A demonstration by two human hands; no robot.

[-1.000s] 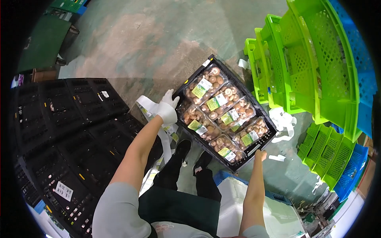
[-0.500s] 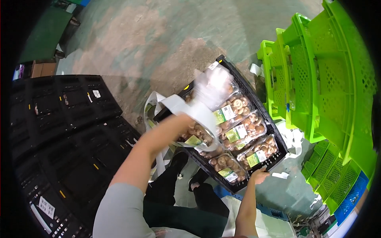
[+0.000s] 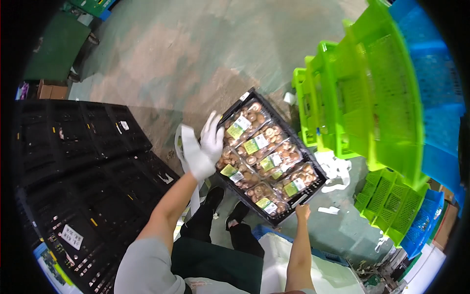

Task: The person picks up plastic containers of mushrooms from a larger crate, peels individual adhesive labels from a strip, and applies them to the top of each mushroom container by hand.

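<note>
Tilted black crate (image 3: 230, 115) of packed mushrooms (image 3: 267, 159)

A black tray (image 3: 289, 208), held at the right hand (image 3: 303, 212), carries film-wrapped mushroom punnets (image 3: 264, 164) beside the left hand (image 3: 208, 144).

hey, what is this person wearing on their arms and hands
The left hand wears a white glove that covers it to the wrist; the forearm above it is uncovered up to a short grey sleeve at the shoulder. The right hand has no glove, and no sleeve shows on that forearm. No watch or jewellery is visible.
</note>
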